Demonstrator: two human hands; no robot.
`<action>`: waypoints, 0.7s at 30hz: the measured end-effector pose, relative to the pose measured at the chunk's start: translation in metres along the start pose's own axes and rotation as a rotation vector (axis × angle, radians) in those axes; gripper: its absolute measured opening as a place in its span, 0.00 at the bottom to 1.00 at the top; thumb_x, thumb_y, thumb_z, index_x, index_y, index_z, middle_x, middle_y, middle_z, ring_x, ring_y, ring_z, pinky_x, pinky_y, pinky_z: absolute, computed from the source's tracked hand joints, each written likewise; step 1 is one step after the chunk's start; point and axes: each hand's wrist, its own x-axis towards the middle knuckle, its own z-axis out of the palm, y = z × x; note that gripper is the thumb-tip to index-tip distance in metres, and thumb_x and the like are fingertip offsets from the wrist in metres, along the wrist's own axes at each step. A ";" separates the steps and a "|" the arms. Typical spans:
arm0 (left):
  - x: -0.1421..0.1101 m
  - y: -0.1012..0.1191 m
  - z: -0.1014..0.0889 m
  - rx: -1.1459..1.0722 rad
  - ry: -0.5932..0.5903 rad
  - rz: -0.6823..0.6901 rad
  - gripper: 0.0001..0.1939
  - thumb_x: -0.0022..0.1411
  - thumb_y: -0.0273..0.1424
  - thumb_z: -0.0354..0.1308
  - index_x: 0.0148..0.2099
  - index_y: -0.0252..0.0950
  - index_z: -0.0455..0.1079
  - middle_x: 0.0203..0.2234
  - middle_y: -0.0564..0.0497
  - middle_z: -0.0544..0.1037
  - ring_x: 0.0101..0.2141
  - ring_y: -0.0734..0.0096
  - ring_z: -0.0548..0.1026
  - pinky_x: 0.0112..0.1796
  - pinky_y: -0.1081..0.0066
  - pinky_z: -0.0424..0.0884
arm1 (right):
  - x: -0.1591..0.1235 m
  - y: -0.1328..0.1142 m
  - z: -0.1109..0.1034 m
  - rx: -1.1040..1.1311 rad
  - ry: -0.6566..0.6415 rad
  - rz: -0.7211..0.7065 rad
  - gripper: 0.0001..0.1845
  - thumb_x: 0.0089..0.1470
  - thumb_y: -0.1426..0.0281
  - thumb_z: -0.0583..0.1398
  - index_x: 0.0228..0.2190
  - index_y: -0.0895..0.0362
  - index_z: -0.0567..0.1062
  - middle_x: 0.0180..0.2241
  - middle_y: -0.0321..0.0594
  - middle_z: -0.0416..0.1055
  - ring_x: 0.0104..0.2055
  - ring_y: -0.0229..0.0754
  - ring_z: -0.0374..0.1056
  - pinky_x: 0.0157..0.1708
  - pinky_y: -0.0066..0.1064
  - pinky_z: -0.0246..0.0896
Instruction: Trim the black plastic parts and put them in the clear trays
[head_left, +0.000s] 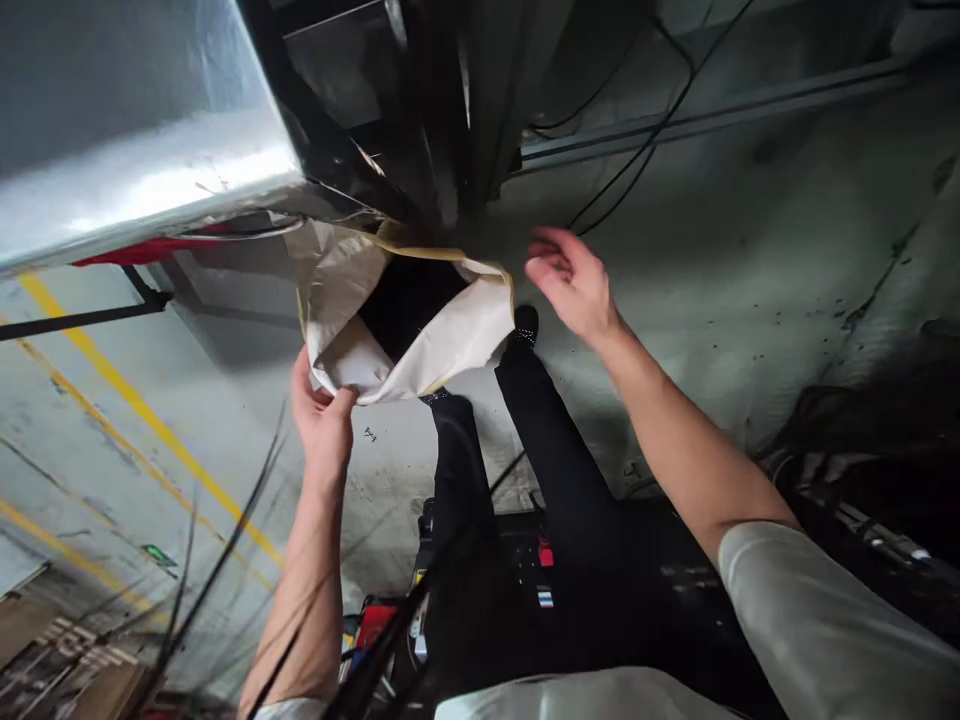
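- The left hand (322,425) is closed in a pinch on the lower edge of a paper sheet (450,335), with the thumb on top and the fingers behind the crumpled fold
- The right hand (571,282) is open and empty, raised with its fingers loosely curled, just beside the sheet's right edge but not touching it
- What the hands are at right now: the left grips and bunches the sheet, while the right hangs free next to it
- The sheet is pale and creased, with a tan edge; it sits between the two hands and its folds part around a dark gap
- Its upper edge meets the underside of a silver duct (142,170), though whether it is fixed there is hard to tell
- Black cables (645,140) run across the grey surface to the right of the duct
- Legs in black trousers (547,430) lie below the sheet, ending in a black shoe (526,325); whose they are cannot be told
- Yellow lines (142,420) cross the concrete floor on the left
- A black case with red tags (544,555) sits low in the middle, with dark wires (225,540) across the lower left and cardboard (45,640) in the corner
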 end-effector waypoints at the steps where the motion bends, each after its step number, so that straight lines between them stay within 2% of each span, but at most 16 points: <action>1: -0.011 0.000 -0.001 0.007 -0.006 -0.022 0.46 0.48 0.29 0.65 0.70 0.36 0.63 0.46 0.47 0.79 0.35 0.72 0.75 0.35 0.74 0.75 | 0.010 -0.022 0.006 -0.114 -0.059 -0.092 0.30 0.62 0.45 0.64 0.57 0.49 0.77 0.52 0.44 0.79 0.51 0.51 0.76 0.47 0.41 0.73; 3: -0.030 0.001 -0.002 0.009 -0.010 -0.083 0.48 0.50 0.30 0.66 0.73 0.36 0.60 0.42 0.49 0.79 0.32 0.74 0.73 0.34 0.75 0.73 | 0.030 -0.070 0.020 -0.375 -0.202 -0.209 0.28 0.61 0.48 0.66 0.55 0.51 0.79 0.50 0.45 0.80 0.53 0.57 0.75 0.50 0.46 0.70; 6: -0.045 0.002 -0.011 -0.003 0.021 -0.165 0.49 0.51 0.32 0.66 0.75 0.36 0.57 0.36 0.52 0.79 0.30 0.73 0.73 0.34 0.74 0.72 | 0.046 -0.131 0.035 -0.725 -0.469 -0.251 0.17 0.67 0.59 0.60 0.42 0.58 0.84 0.41 0.51 0.81 0.46 0.59 0.76 0.46 0.45 0.67; 8: -0.048 0.001 -0.023 0.004 0.080 -0.165 0.48 0.50 0.32 0.66 0.74 0.37 0.58 0.37 0.51 0.79 0.32 0.71 0.75 0.36 0.72 0.73 | 0.045 -0.154 0.037 -0.813 -0.586 -0.283 0.19 0.70 0.63 0.56 0.38 0.58 0.84 0.39 0.51 0.81 0.43 0.57 0.77 0.42 0.43 0.65; 9: -0.048 -0.001 -0.031 0.010 0.117 -0.145 0.48 0.50 0.32 0.66 0.73 0.38 0.60 0.40 0.50 0.80 0.34 0.70 0.76 0.38 0.72 0.74 | 0.042 -0.160 0.036 -0.811 -0.599 -0.305 0.21 0.71 0.63 0.54 0.38 0.58 0.84 0.40 0.51 0.81 0.43 0.56 0.76 0.41 0.42 0.65; 12: -0.050 -0.007 -0.049 0.035 0.222 -0.064 0.45 0.48 0.31 0.66 0.70 0.42 0.63 0.50 0.49 0.78 0.41 0.69 0.77 0.43 0.72 0.74 | 0.031 -0.159 0.029 -0.702 -0.487 -0.339 0.24 0.74 0.57 0.51 0.39 0.56 0.83 0.41 0.48 0.80 0.46 0.55 0.75 0.44 0.42 0.65; 14: -0.049 -0.010 -0.049 0.084 0.211 -0.082 0.44 0.49 0.31 0.65 0.69 0.41 0.63 0.49 0.50 0.78 0.40 0.70 0.77 0.43 0.72 0.74 | 0.031 -0.146 0.030 -0.596 -0.394 -0.347 0.26 0.73 0.52 0.52 0.39 0.56 0.82 0.39 0.46 0.79 0.49 0.56 0.74 0.50 0.45 0.65; 18: -0.035 -0.006 -0.016 0.068 0.041 -0.161 0.41 0.51 0.32 0.63 0.68 0.36 0.62 0.47 0.46 0.78 0.39 0.70 0.75 0.42 0.72 0.74 | 0.040 -0.119 0.043 -0.428 -0.343 -0.307 0.25 0.69 0.47 0.58 0.41 0.55 0.81 0.38 0.45 0.77 0.53 0.61 0.72 0.59 0.53 0.62; 21: -0.018 0.006 0.007 0.024 0.050 -0.105 0.39 0.54 0.33 0.60 0.68 0.35 0.60 0.49 0.44 0.77 0.40 0.71 0.75 0.42 0.72 0.76 | 0.038 -0.110 0.033 -0.361 -0.311 -0.265 0.23 0.66 0.47 0.61 0.47 0.51 0.81 0.45 0.43 0.78 0.56 0.60 0.72 0.60 0.52 0.63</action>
